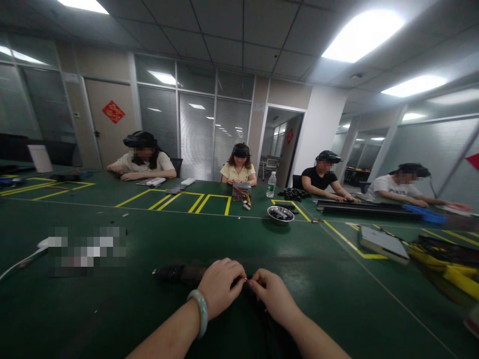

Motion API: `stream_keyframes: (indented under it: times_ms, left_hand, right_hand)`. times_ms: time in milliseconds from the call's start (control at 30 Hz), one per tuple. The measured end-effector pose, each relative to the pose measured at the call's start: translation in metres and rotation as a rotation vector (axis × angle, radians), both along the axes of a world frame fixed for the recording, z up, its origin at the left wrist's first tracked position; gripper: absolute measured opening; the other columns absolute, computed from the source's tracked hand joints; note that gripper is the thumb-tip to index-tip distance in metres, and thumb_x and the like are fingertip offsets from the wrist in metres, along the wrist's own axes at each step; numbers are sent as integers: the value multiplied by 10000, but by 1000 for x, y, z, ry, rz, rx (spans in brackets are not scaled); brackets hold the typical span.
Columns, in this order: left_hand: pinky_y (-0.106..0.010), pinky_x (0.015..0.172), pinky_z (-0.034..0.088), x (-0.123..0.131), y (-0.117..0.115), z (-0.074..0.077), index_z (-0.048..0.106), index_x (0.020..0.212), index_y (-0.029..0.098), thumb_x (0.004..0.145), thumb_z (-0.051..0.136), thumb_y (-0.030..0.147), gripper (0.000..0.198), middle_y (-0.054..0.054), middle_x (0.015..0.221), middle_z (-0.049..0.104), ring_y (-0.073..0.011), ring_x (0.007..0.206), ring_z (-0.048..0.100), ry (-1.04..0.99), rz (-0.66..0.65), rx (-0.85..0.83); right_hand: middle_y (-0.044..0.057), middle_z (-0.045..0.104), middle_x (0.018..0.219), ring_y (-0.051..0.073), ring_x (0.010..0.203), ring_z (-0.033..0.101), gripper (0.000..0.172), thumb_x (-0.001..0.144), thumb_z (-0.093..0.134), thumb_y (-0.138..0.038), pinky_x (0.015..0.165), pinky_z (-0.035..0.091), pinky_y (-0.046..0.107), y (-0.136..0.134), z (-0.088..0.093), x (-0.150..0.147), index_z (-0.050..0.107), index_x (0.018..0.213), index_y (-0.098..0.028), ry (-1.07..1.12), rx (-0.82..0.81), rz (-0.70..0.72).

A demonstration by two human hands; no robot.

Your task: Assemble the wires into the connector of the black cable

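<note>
My left hand (223,286), with a pale green bangle on its wrist, is closed in a pinch over the green table. Close beside it my right hand (275,294) is pinching too, its fingertips almost meeting those of the left. A tiny shiny bit shows between the fingertips, too small to name. Behind my left hand lies a dark cylindrical tool (179,274) with a narrow metal tip pointing left; that hand hides its other end. Something dark lies below and between my hands, its shape lost in shadow.
On the green table (149,319), a metal bowl (280,214) holds dark parts, near a water bottle (271,184). A flat grey box (383,243) and yellow bins (449,264) stand right. A white cable (22,262) lies left. Several people wearing headsets sit across.
</note>
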State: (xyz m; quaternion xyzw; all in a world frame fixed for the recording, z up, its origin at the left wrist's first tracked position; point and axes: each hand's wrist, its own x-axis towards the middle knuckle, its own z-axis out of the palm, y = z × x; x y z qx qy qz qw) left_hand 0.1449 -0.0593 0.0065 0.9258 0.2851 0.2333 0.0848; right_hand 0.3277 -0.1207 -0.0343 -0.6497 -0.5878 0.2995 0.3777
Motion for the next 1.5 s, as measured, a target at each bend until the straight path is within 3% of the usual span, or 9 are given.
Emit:
stream_keyframes:
  times_ms: [367,800,1233,1500]
  left_hand:
    - [-318,769,371,1,0,-2,598,892,247,832,552,254,76,12,901,633,-186,874,537,0,20,-10]
    - [-306,737,367,1,-2,2,595,871,235,885,454,230,141,13,873,623,-168,833,535,1,32,-15]
    - [-322,749,370,1,0,-1,601,888,239,843,535,264,84,7,888,631,-184,857,540,-31,15,-32]
    - [-328,802,380,1,0,0,619,1002,269,852,522,243,181,3,987,654,-194,931,544,-10,-33,-12]
  right_hand:
    - [-43,563,576,82,504,494,150,860,561,-301,473,337,170,-1,3,-1,585,777,-178,6,25,-13]
    - [-44,566,567,85,492,501,150,857,567,-310,504,378,181,-1,3,-2,579,773,-186,1,18,-19]
    - [-42,576,590,77,491,492,137,861,550,-299,477,346,172,-1,0,0,589,796,-185,9,39,-3]
    - [-48,559,562,83,492,496,159,850,564,-315,478,356,174,1,-2,1,563,759,-184,7,51,-4]
